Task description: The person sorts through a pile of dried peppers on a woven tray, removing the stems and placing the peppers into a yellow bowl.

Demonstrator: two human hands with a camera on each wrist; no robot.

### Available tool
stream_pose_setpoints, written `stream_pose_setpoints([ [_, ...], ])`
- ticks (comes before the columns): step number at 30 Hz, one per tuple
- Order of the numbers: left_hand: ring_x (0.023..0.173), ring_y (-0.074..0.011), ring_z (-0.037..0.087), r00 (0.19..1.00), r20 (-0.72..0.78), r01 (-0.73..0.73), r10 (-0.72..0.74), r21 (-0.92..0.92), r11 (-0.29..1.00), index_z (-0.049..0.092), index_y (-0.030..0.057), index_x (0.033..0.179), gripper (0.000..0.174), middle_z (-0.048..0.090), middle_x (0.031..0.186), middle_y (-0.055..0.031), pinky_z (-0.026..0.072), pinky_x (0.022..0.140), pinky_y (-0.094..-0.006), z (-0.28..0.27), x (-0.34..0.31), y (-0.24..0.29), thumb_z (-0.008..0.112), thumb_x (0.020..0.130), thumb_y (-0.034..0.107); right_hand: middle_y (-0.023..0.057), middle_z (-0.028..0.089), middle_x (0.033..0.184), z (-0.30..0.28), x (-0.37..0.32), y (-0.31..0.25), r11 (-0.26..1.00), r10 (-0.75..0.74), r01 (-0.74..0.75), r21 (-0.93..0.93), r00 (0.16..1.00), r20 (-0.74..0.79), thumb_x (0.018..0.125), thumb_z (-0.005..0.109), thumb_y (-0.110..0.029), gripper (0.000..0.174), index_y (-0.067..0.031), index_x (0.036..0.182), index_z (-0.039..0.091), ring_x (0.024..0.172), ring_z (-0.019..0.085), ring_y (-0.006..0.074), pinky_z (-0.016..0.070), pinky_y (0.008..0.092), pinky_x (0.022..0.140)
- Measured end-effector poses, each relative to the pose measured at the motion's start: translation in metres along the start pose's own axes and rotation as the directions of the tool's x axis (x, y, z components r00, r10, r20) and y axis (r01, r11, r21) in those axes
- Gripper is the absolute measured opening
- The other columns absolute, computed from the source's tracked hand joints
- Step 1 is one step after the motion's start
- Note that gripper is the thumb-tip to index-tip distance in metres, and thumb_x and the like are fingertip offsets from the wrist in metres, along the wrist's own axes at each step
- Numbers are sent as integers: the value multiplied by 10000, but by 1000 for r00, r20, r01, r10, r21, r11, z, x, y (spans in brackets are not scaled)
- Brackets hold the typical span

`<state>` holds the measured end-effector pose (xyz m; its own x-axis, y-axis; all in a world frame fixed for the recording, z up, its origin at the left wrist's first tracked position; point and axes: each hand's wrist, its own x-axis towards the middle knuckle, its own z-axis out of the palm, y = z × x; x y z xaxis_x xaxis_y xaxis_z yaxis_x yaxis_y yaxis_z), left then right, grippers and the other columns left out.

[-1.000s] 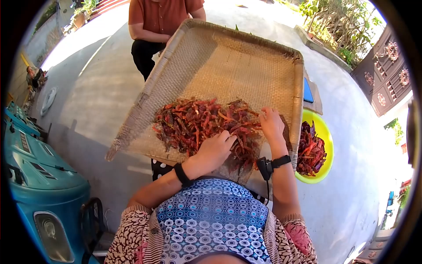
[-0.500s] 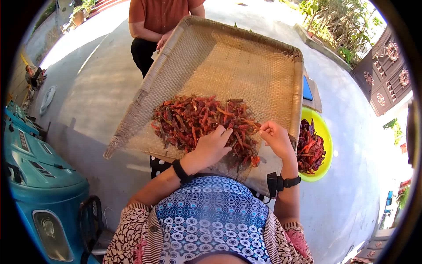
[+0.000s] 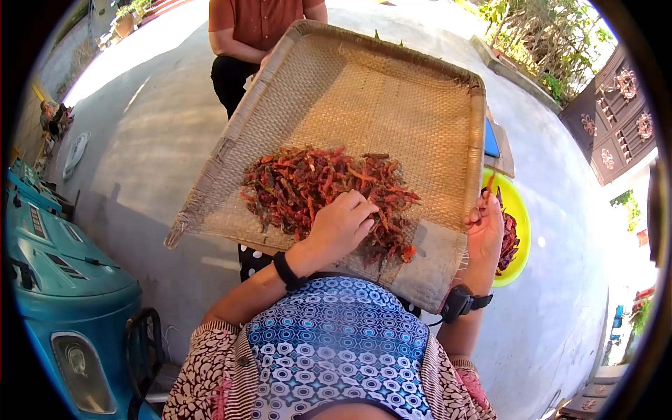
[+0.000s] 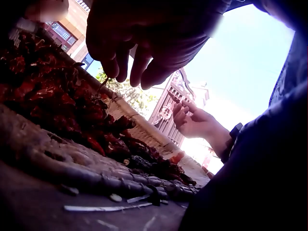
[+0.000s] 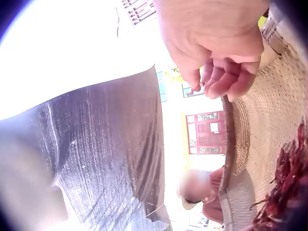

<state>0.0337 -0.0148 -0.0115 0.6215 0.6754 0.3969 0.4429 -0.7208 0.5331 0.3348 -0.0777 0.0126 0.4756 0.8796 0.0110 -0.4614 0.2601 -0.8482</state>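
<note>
My right hand (image 3: pixel 484 227) is raised at the right edge of a woven bamboo tray (image 3: pixel 420 119), over the near side of a yellow-green basin (image 3: pixel 519 259). Its thumb and fingers pinch a slim red dried chili (image 3: pixel 491 183) that points upward. My left hand (image 3: pixel 341 225) hovers with bent fingers over the near part of a heap of dried chilies (image 3: pixel 294 185) on the tray. In the left wrist view, a thin stalk (image 4: pixel 103 85) shows right at its fingertips; I cannot tell whether they grip it. More dark red chilies (image 3: pixel 507 241) fill the basin.
A person (image 3: pixel 262 35) in a rust-coloured shirt sits beyond the tray's far left side. A blue flat object (image 3: pixel 491 140) lies right of the tray. A teal vehicle (image 3: pixel 70 280) stands at the left. A grey patch (image 3: pixel 434 255) covers the tray's near right corner.
My right hand has moved from the heap's right side out past the tray's right edge to the basin, carrying a chili. My left hand has stayed over the heap, shifting slightly.
</note>
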Motion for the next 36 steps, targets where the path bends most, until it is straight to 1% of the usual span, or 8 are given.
stream_pose_setpoints([
  [1, 1019, -267, 574, 997, -32, -65, 66, 52, 997, 592, 74, 1188, 375, 571, 1127, -93, 478, 810, -384, 1, 1, -1, 688, 833, 152, 13, 602, 852, 3, 2, -5, 982, -2, 15, 188, 998, -68, 959, 596, -199, 182, -57, 1071, 595, 629, 537, 83, 466, 225, 604],
  [4, 1123, -277, 515, 991, 8, -134, 135, 159, 978, 589, 76, 1199, 422, 525, 1255, -101, 430, 898, -414, 9, 0, -4, 708, 800, 143, 28, 609, 891, 35, 3, 7, 950, 52, -68, -304, 997, -61, 968, 580, -237, 257, -39, 1132, 590, 688, 564, 84, 477, 239, 633],
  [7, 1136, -279, 513, 985, 166, -67, 39, 165, 984, 585, 70, 1208, 443, 468, 1347, -105, 413, 930, -424, 13, -4, -6, 717, 792, 148, 79, 621, 966, 43, 35, 42, 543, 130, 177, -821, 948, 291, 944, 585, -215, 281, -54, 1174, 588, 811, 616, 183, 509, 314, 715],
  [11, 1154, -274, 508, 984, 177, -26, -8, 187, 982, 584, 63, 1210, 456, 452, 1358, -102, 421, 928, -409, 11, -4, -6, 723, 783, 141, 116, 589, 1090, 76, 60, 77, -60, -20, 499, -864, 865, 501, 890, 588, -97, 240, -113, 1127, 625, 930, 613, 312, 522, 411, 770],
  [18, 1143, -286, 511, 986, 169, -23, -6, 170, 985, 594, 67, 1206, 458, 464, 1332, -103, 424, 927, -405, 12, -8, -11, 725, 771, 128, 98, 599, 1023, 64, 83, 108, -179, 28, 539, -823, 839, 543, 844, 617, -74, 169, -124, 1002, 650, 902, 605, 330, 512, 428, 747],
  [27, 1136, -292, 493, 982, 186, -12, -18, 163, 987, 582, 70, 1229, 463, 449, 1333, -101, 401, 940, -412, 15, -11, -16, 707, 788, 131, 20, 585, 758, 30, 29, 46, 575, 244, 4, -818, 954, 176, 868, 689, -194, 188, -48, 936, 591, 593, 561, 113, 447, 265, 546],
  [32, 1157, -296, 463, 974, 224, 0, -31, 137, 991, 571, 68, 1251, 467, 422, 1352, -99, 385, 955, -419, 13, -11, -17, 695, 804, 127, -20, 569, 777, -10, 19, 9, 727, 116, -49, -685, 992, 52, 912, 649, -181, 143, -69, 969, 580, 573, 517, 59, 419, 214, 524],
  [36, 1167, -301, 453, 970, 239, 18, -43, 105, 994, 570, 71, 1258, 462, 426, 1349, -97, 377, 967, -421, 12, -11, -19, 683, 814, 131, -13, 622, 862, -33, 27, -12, 1000, -30, 29, -12, 986, -162, 955, 611, -222, 152, -97, 1041, 621, 638, 549, 83, 441, 225, 557],
])
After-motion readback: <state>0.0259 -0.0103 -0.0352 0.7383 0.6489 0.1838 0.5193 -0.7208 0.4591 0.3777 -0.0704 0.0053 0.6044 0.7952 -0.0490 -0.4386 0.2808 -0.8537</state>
